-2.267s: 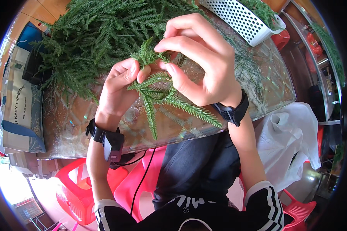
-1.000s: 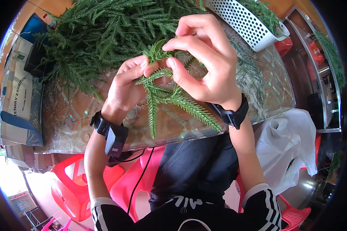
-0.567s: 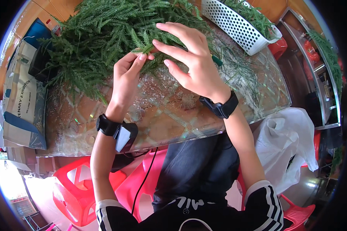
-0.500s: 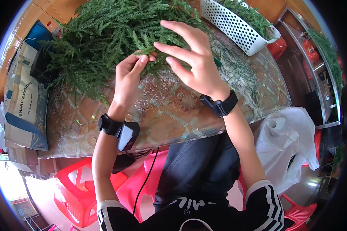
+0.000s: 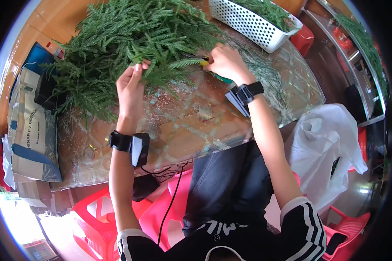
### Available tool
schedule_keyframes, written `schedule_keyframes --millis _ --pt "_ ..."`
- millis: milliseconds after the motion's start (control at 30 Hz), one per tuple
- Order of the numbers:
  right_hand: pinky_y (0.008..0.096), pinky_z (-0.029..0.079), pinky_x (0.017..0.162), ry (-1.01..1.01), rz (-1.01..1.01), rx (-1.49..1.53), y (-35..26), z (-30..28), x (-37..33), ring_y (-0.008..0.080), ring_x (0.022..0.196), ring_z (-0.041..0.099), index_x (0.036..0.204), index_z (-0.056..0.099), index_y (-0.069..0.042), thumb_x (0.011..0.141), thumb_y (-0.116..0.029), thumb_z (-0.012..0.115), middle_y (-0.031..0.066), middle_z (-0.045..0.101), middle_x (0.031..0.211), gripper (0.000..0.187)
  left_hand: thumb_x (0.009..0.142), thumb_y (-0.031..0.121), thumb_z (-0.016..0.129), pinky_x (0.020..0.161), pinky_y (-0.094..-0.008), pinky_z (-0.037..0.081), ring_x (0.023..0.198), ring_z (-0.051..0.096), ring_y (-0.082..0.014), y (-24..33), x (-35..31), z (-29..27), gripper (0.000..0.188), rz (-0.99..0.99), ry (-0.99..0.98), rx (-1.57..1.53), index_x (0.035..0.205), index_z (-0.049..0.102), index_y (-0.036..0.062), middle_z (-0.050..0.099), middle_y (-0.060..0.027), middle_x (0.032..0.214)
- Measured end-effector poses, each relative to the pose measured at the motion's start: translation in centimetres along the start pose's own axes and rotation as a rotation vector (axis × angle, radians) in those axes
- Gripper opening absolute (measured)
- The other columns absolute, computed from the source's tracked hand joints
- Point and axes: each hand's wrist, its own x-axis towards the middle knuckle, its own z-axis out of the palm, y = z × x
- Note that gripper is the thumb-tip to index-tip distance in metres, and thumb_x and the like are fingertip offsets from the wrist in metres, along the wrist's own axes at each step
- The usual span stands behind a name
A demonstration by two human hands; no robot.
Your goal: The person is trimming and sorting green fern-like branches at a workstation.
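Note:
A large pile of green artificial-looking fern sprigs [image 5: 130, 35] covers the far left of the table. At its near edge, my left hand [image 5: 130, 89] pinches the base of a green sprig [image 5: 154, 74] between thumb and fingertips. To the right of the pile my right hand [image 5: 226, 63] is closed around a hand tool [image 5: 204, 61] with a yellow and dark handle. Its tip runs in among the fronds, and its exact kind cannot be made out. Just under that hand shows a dark green object [image 5: 222, 78], mostly hidden.
A white perforated basket [image 5: 257, 28] of greenery stands at the back right. Loose thin green strands [image 5: 265, 71] and pale bits litter the table [image 5: 183, 130]. A printed tote bag [image 5: 32, 135] stands at the left edge, and a white plastic bag [image 5: 322, 148] hangs on the right.
My right hand, open beside the sprig before, has moved down to the right and closed on the tool. My left hand still pinches the sprig, slightly farther left and lower.

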Motion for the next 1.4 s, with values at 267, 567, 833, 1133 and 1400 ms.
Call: schedule_keyframes --millis 267,567,833,1133,1400 --pt "0.0436 0.040 0.081 0.110 -0.089 -0.102 -0.2 0.9 0.1 0.0292 0.096 0.053 0.080 0.062 0.001 0.075 -0.028 0.064 0.0144 0.055 0.096 0.030 0.092 0.017 0.046 0.083 -0.0287 0.038 0.088 0.049 -0.0134 -0.6 0.4 -0.8 0.019 -0.045 -0.019 -0.053 0.088 0.055 0.0004 0.054 -0.0045 0.097" --pt "0.0331 0.046 0.060 0.318 0.209 0.342 1.0 -0.1 1.3 0.0215 0.073 0.060 0.083 0.060 0.002 0.084 -0.033 0.057 0.0103 0.060 0.082 0.036 0.093 0.018 0.045 0.081 -0.0293 0.034 0.086 0.045 -0.0157 -1.1 0.3 -1.9 0.017 -0.062 -0.022 -0.176 0.087 0.051 0.0032 0.050 -0.0038 0.096" --pt "0.0325 0.052 0.067 0.190 -0.011 1.802 0.4 -0.4 1.8 0.0222 0.088 0.061 0.103 0.049 -0.001 0.089 -0.033 0.050 0.0100 0.059 0.092 0.035 0.093 0.019 0.044 0.082 -0.0294 0.034 0.088 0.043 -0.0157 -0.6 0.4 -1.9 0.016 -0.081 -0.060 -0.157 0.085 0.049 0.0056 0.047 -0.0031 0.097" --pt "0.0306 0.052 0.065 0.168 -0.006 1.754 -1.1 0.9 1.4 0.0232 0.087 0.062 0.104 0.046 -0.001 0.087 -0.020 0.054 0.0132 0.058 0.094 0.027 0.093 0.020 0.045 0.082 -0.0301 0.034 0.088 0.044 -0.0164 -0.7 0.0 -1.8 0.018 -0.086 -0.011 -0.172 0.082 0.049 0.0060 0.048 -0.0036 0.099" --pt "0.0268 0.048 0.067 0.518 -0.181 0.967 -2.6 -0.1 0.1 0.0173 0.079 0.060 0.101 0.043 0.001 0.080 -0.005 0.058 0.0120 0.057 0.091 0.027 0.091 0.021 0.048 0.081 -0.0312 0.036 0.085 0.045 -0.0172 -0.5 0.4 -2.6 0.019 -0.117 -0.051 -0.160 0.081 0.050 0.0046 0.051 -0.0051 0.095"
